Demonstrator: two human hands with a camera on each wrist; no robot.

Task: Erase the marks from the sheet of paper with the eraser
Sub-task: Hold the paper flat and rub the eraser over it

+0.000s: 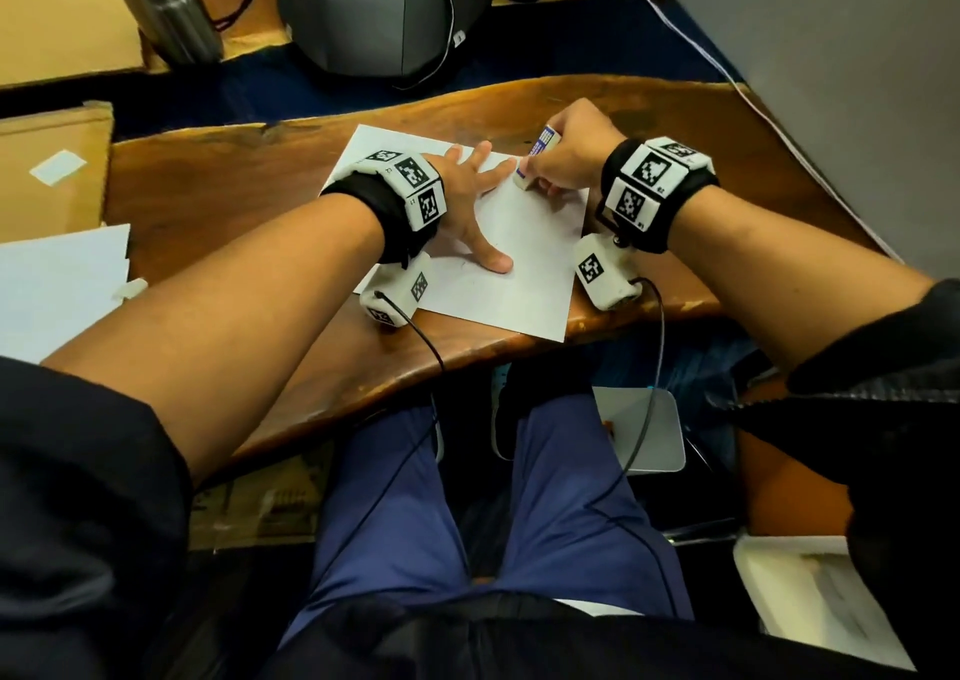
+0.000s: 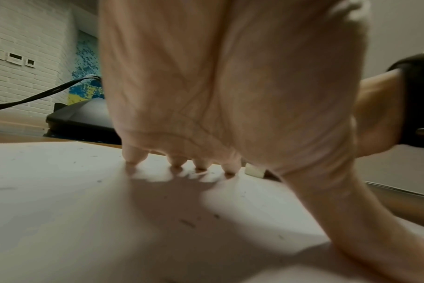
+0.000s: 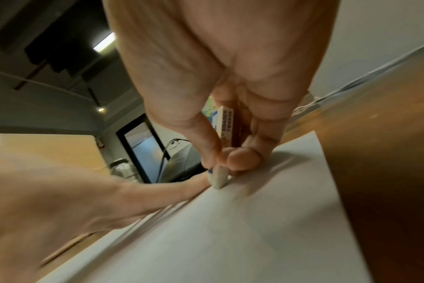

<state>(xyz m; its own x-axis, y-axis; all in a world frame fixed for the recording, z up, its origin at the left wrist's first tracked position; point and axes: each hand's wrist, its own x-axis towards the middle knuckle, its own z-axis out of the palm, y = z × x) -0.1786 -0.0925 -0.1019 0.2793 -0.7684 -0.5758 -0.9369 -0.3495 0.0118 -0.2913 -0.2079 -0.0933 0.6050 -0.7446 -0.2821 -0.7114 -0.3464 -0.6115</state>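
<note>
- Nearest to me in the head view, my two bare forearms reach forward over blue trousers to the brown wooden table (image 1: 218, 180), each wrist wearing a black band with white marker blocks.
- On that table lies the white rectangular sheet of paper (image 1: 524, 263), turned at an angle, its near corner at the table's front edge.
- My left hand (image 1: 470, 196) lies flat on the sheet with fingers spread and straight, thumb pointing toward me; it holds nothing. The left wrist view shows its fingertips (image 2: 133, 157) pressing down on the paper, with small dark specks scattered over the surface nearby.
- My right hand (image 1: 563, 154) is curled round the white block eraser in its blue-printed sleeve (image 1: 535, 159), pinching it between thumb and fingers.
- The eraser stands steeply tilted, its bare white end down on the sheet, just beside my left index fingertip; the sleeved end sticks up out of the fist. In the right wrist view the bare tip (image 3: 218, 178) pokes out below the pinching fingers and touches the paper near its far right part.
- Left of me, more white sheets (image 1: 57, 284) sit on the table's edge.
- Farthest off, a dark grey wedge-shaped device (image 1: 379, 14) with cables rests beyond the table.
</note>
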